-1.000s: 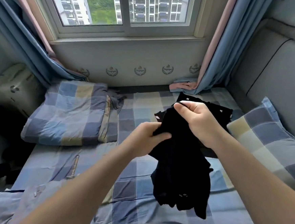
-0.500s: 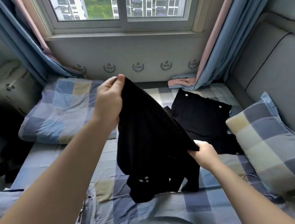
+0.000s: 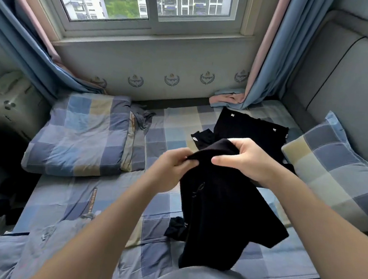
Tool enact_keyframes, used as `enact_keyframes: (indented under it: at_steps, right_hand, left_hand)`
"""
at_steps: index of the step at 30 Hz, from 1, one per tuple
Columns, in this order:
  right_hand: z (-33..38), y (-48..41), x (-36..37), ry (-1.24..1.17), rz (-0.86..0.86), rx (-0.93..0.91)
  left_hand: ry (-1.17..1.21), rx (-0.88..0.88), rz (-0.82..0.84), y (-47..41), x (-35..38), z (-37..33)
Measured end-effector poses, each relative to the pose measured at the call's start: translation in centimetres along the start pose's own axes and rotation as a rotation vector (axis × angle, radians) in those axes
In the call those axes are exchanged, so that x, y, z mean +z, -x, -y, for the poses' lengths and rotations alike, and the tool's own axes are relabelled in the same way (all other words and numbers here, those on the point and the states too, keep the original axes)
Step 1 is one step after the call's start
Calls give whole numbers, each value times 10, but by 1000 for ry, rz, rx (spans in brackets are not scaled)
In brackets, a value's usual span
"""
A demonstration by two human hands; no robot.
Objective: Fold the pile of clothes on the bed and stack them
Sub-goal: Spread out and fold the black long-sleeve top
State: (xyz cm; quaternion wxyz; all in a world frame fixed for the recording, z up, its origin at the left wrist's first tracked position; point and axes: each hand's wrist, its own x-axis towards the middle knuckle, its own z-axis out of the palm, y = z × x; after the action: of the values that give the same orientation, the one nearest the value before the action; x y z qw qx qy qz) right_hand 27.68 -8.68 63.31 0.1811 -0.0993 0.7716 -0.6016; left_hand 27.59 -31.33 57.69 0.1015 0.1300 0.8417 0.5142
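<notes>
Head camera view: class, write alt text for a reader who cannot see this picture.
The left hand and right hand grip the bunched top of a hanging black garment above a checked bed. Beyond it a folded black garment lies flat, beside a checked pillow.

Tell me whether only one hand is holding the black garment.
No, both the left hand and the right hand grip the black garment at its top.

On bed (image 3: 175, 125): folded quilt (image 3: 77, 135) at left, pillow (image 3: 334, 173) at right, flat garment (image 3: 245, 128) at far side, just left of pillow, behind held garment (image 3: 224, 208).
</notes>
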Motion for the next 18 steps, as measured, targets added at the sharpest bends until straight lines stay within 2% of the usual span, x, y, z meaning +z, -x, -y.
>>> enact_keyframes:
  at_steps: [4,6,9,11,13,16,18]
  right_hand:
    - [-27,2,-26,328,49,97]
    - [-54,3,-28,397,48,157]
    - [-88,9,-30,217,-18,210]
    - [-95,15,-27,-16,-89,237]
    - [-88,17,-24,-249,-143,237]
    - [-56,13,-19,-327,-227,136]
    - [-31,13,-16,-324,-227,62]
  left_hand:
    - [146,55,-156,0,-18,-19]
    - [280,18,-250,-1,-23,-31]
    - [599,-70,-316,-3,-31,-42]
    - [667,-140,-295,-2,-35,-40]
    - [553,-186,-327,-2,-34,-33]
    - [195,-177,-430,-3,-29,-17]
    - [81,-120,-303,0,-19,-13]
